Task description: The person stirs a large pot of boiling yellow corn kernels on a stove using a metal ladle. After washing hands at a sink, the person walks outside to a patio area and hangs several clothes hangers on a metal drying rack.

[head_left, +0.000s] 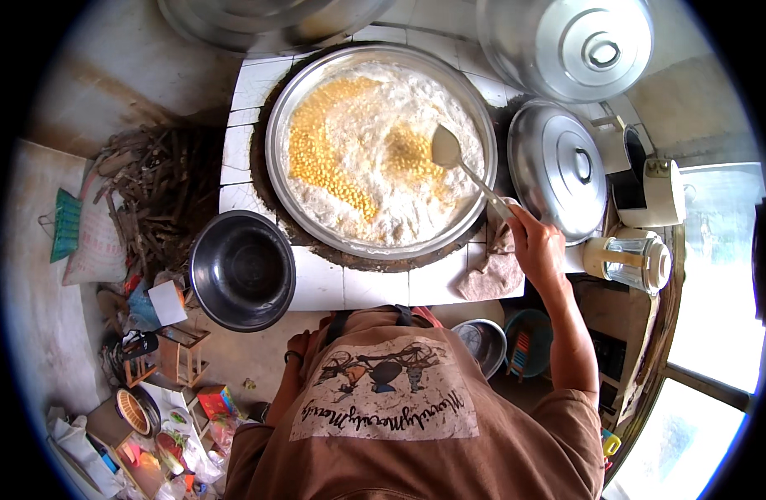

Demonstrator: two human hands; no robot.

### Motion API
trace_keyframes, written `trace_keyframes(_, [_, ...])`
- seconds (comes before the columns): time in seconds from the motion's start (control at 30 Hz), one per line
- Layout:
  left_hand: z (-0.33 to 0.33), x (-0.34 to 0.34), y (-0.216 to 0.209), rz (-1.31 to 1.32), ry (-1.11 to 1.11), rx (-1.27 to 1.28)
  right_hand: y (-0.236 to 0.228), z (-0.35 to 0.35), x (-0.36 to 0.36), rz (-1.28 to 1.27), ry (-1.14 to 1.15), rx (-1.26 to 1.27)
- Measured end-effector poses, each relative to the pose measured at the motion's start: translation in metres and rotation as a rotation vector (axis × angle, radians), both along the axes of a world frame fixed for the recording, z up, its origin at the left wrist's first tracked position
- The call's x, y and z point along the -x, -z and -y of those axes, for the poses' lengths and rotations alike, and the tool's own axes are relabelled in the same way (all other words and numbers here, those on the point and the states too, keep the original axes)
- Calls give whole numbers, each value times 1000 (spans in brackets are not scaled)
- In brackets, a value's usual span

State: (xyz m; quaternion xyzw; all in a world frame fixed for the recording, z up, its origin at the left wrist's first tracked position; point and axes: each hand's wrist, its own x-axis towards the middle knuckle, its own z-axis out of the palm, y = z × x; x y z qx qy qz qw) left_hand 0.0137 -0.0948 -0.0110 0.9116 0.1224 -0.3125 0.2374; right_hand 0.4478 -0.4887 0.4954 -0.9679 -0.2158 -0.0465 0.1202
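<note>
A wide metal pan (274,171) is set into the white-tiled stove. Inside it, yellow kernels or beans (316,162) show through thick white foam (366,133). My right hand (537,247) grips the handle of a metal spatula (446,147), whose broad blade is at the right part of the foam. Under that forearm, a crumpled brownish cloth (495,267) lies on the tiles. My left hand (298,342) hangs by my waist, mostly hidden by my shirt; its fingers are not clear. The nearest thing to it is a black basin (241,271) at the stove's front left corner.
Round metal lids (558,167) stand right of and behind the pan. A glass-bodied jug (628,262) lies or stands at the right edge. Firewood (154,192) is piled on the left. Below are a small wooden stool (183,354), a metal basin (480,346) and a teal tub (533,350).
</note>
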Motion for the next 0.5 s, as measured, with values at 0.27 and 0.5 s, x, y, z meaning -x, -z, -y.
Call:
trace_keyframes(0.27, [-1, 6, 18, 97, 14, 37, -14, 26, 19, -116, 43, 222])
trace_keyframes(0.5, [-2, 12, 21, -21, -107, 88, -2, 37, 29, -489, 163, -99])
